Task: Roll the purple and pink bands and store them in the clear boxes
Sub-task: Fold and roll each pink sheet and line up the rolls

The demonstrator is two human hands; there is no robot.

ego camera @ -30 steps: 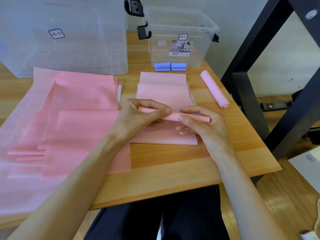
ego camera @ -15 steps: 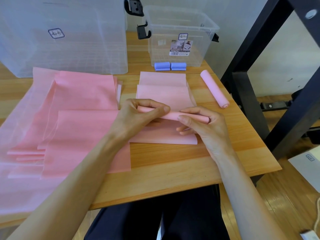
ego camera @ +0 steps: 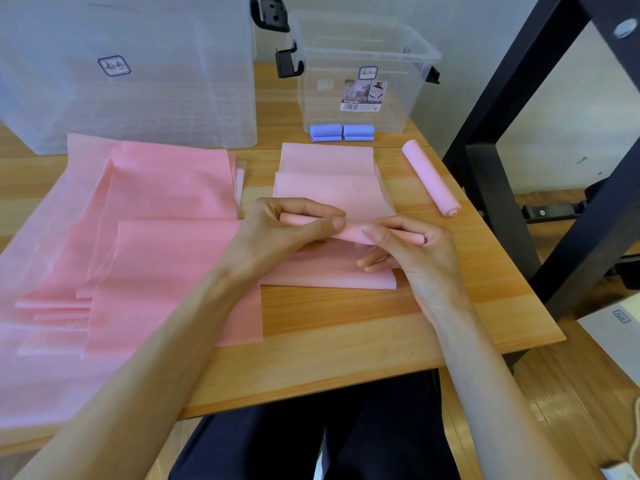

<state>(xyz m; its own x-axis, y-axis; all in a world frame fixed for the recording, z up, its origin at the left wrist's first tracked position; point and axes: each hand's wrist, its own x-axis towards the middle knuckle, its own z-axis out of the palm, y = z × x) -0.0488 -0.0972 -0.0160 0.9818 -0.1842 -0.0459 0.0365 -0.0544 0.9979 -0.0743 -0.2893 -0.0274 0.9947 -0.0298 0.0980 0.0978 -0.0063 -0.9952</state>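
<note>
Nothing moved | both hands [ego camera: 284,233] [ego camera: 412,251] grip one pink band [ego camera: 349,233] | two purple rolls [ego camera: 342,132]

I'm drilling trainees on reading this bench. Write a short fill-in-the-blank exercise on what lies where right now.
1. Both the left hand and the right hand hold a half-rolled band whose colour is ____.
2. The two purple rolls lie on the table in front of the ____ clear box.
3. The finished pink roll lies to the ____ of the hands.

Missing words: pink; smaller; right
</note>
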